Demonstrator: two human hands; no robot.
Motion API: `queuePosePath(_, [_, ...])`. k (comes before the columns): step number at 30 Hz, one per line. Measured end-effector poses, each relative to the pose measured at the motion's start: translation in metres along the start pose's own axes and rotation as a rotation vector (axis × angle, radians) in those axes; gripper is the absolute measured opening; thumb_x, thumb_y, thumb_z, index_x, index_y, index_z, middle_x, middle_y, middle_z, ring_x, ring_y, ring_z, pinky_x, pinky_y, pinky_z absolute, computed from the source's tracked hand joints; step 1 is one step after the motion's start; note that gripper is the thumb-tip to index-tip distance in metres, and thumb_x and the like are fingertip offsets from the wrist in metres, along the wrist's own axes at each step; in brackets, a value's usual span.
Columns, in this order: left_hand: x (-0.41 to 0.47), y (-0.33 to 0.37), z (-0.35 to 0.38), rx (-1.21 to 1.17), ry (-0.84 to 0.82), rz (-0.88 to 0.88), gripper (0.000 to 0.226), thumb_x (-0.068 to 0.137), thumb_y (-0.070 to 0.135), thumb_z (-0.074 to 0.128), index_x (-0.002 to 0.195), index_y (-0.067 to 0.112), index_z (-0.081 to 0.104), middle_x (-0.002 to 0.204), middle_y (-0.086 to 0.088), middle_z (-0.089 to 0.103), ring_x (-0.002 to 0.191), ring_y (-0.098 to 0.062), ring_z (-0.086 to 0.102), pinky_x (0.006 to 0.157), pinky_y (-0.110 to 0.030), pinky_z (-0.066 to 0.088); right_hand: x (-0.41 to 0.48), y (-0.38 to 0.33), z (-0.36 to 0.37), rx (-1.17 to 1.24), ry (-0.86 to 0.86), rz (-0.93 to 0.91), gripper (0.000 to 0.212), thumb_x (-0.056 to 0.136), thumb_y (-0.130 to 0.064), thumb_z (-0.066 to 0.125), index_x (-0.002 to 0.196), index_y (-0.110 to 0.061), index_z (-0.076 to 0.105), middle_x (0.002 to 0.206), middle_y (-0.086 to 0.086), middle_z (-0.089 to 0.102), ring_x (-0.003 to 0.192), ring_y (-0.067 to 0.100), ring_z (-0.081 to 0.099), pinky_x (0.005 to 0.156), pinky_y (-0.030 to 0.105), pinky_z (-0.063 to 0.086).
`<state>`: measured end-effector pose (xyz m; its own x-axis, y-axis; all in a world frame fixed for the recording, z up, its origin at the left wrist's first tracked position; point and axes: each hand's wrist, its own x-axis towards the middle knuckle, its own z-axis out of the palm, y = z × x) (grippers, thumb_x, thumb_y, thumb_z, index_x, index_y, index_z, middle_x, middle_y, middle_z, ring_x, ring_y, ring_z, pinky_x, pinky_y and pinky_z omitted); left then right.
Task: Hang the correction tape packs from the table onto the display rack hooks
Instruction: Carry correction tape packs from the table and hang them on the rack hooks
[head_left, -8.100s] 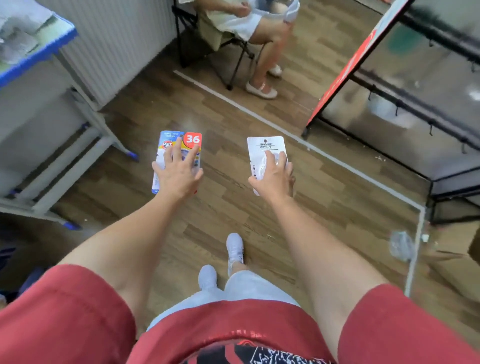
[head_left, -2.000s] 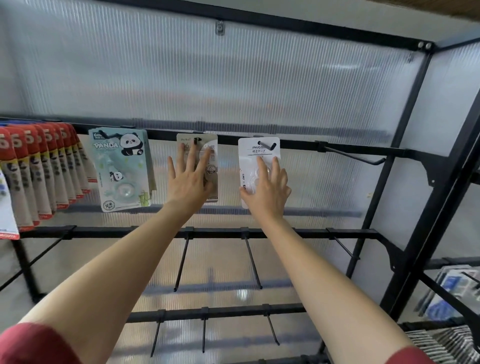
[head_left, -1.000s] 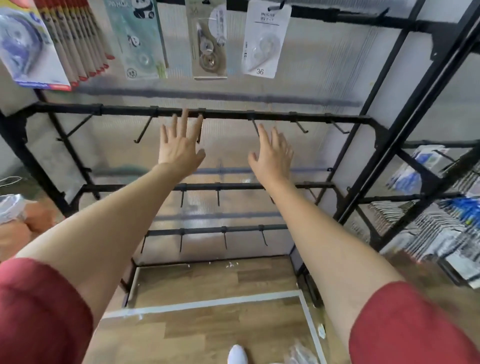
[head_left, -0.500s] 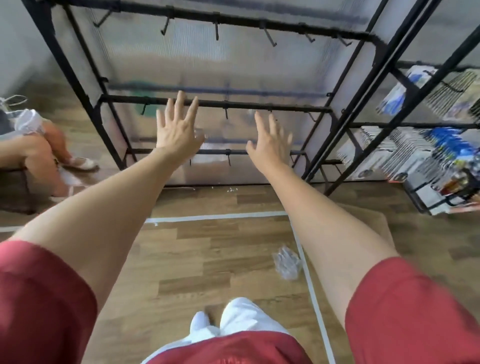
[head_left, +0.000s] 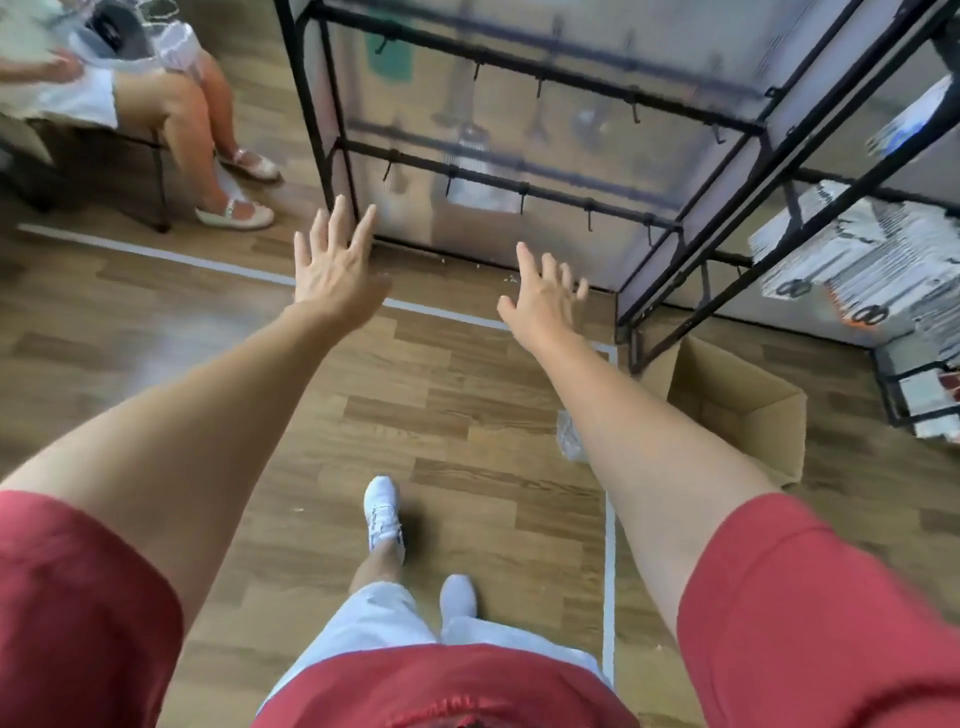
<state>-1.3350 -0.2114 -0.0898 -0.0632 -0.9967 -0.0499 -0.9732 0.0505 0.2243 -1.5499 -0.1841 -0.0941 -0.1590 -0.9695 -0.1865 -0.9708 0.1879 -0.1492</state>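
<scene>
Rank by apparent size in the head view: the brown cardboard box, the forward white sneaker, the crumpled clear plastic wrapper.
Largest first:
brown cardboard box
forward white sneaker
crumpled clear plastic wrapper, though the right forearm hides part of it

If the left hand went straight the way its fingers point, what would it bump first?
Probably the display rack, near its bottom corner post. The left hand is open, and nothing shows between them, though depth is unclear.

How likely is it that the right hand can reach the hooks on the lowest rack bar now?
Probably yes: the right hand is open and empty, held out toward the hooks on the lowest bar, with nothing between them. Depth is hard to judge.
</scene>
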Motion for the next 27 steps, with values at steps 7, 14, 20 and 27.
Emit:
queuePosePath(7, [-0.109, -0.106, 0.003, 0.018, -0.061, -0.283, 0.075, 0.096, 0.037, 0.048, 0.153, 0.025, 0.001, 0.161, -0.01, -0.007, 0.147, -0.032, -0.004, 0.117, -0.051, -0.001, -0.067, -0.091, 0.042, -0.067, -0.155, -0.203, 0.067, 0.098, -0.035, 0.044, 0.153, -0.025, 0.007, 0.158, 0.01, 0.014, 0.145, 0.031, 0.013, 0.116, 0.048, 0.01])
queuePosePath(14, [-0.213, -0.245, -0.037, -0.006, 0.037, -0.542, 0.073, 0.096, 0.039, 0.048, 0.154, 0.025, 0.005, 0.161, -0.009, -0.005, 0.147, -0.031, -0.003, 0.117, -0.05, -0.002, -0.129, -0.263, 0.075, -0.104, -0.174, -0.504, 0.069, 0.096, -0.037, 0.047, 0.153, -0.025, 0.009, 0.156, 0.011, 0.019, 0.142, 0.03, 0.018, 0.115, 0.047, 0.014])
queuePosePath(20, [-0.31, -0.377, -0.073, 0.007, 0.087, -0.816, 0.072, 0.097, 0.037, 0.048, 0.154, 0.026, 0.005, 0.161, -0.008, -0.006, 0.148, -0.029, -0.004, 0.118, -0.049, -0.003, -0.207, -0.413, 0.103, -0.15, -0.197, -0.849, 0.069, 0.097, -0.036, 0.044, 0.154, -0.025, 0.005, 0.158, 0.012, 0.014, 0.144, 0.03, 0.014, 0.116, 0.048, 0.01])
queuePosePath(27, [-0.361, -0.46, -0.092, -0.011, 0.146, -1.022, 0.072, 0.097, 0.036, 0.047, 0.154, 0.024, 0.005, 0.161, -0.009, -0.005, 0.147, -0.029, -0.003, 0.117, -0.048, -0.002, -0.247, -0.535, 0.113, -0.233, -0.19, -1.128, 0.068, 0.099, -0.037, 0.041, 0.154, -0.024, 0.004, 0.159, 0.013, 0.012, 0.146, 0.031, 0.011, 0.116, 0.049, 0.01])
